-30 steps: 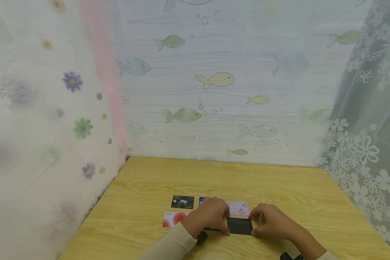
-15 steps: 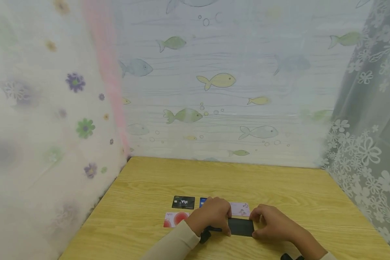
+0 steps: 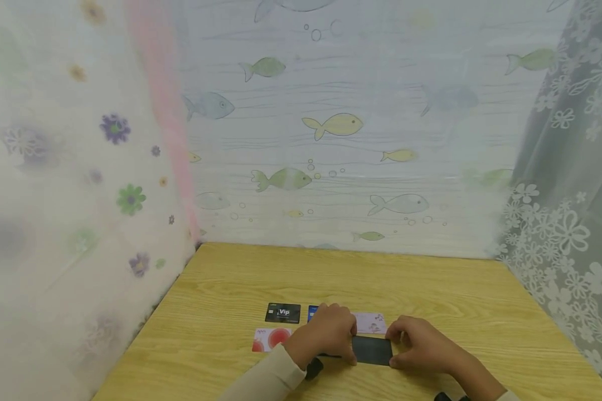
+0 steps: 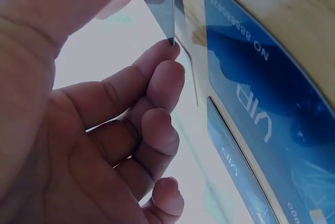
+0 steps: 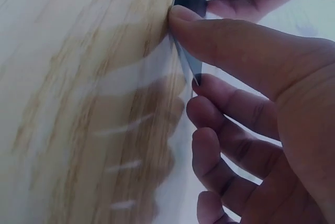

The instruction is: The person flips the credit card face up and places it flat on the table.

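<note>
A plain dark card (image 3: 372,350) spans the space between both hands, low over the wooden table. My left hand (image 3: 328,331) pinches its left end between thumb and index finger, the other fingers loosely bent. At the opposite end, the thumb and index finger of my right hand (image 3: 421,342) pinch the card's corners. In the left wrist view, a blue VIP card (image 4: 251,67) and another blue card (image 4: 235,166) lie beside the left hand. From the head view, that hand covers most of a blue card (image 3: 312,313). A pale pink card (image 3: 371,322) lies just behind the dark one.
Left of the hands, a black Vip card (image 3: 283,313) lies behind a red and white card (image 3: 272,339) on the wooden table (image 3: 231,278). A curtain printed with fish (image 3: 331,167) hangs along the table's back edge; flowered curtains border both sides.
</note>
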The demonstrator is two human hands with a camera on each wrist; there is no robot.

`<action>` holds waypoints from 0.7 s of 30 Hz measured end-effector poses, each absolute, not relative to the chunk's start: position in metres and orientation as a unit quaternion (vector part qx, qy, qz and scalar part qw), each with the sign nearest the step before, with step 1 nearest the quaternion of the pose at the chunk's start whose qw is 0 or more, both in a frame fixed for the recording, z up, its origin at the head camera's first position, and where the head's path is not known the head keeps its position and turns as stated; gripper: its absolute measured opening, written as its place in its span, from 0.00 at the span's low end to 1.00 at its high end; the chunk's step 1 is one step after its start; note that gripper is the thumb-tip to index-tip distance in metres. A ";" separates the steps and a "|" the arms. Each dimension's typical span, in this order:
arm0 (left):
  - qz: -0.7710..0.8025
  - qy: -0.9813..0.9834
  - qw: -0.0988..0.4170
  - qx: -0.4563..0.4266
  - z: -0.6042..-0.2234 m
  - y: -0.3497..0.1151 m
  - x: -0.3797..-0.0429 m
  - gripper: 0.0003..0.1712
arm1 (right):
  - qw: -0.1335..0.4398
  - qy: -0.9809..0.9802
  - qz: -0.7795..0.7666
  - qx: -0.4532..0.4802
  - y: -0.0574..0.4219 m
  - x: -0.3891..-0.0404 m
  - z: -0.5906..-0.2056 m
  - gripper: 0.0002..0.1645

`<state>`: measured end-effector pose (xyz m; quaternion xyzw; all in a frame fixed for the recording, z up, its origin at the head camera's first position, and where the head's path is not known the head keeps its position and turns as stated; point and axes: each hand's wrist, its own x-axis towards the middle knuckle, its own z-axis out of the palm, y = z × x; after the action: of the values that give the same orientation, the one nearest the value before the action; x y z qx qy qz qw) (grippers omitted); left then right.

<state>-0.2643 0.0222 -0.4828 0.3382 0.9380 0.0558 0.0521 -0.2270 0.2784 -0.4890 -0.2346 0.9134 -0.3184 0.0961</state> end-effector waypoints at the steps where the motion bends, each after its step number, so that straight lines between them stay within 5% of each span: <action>1: 0.054 0.938 0.052 0.339 -0.482 0.022 -0.264 0.27 | 0.096 0.914 -0.318 -0.234 0.279 -0.227 -0.490 0.23; 21: 0.066 0.939 0.024 0.335 -0.471 0.022 -0.258 0.29 | 0.048 0.930 -0.265 -0.251 0.277 -0.226 -0.489 0.29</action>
<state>-0.2582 0.0217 -0.4710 0.3353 0.9395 0.0661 0.0237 -0.2256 0.2772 -0.4893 -0.2511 0.9296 -0.2654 0.0478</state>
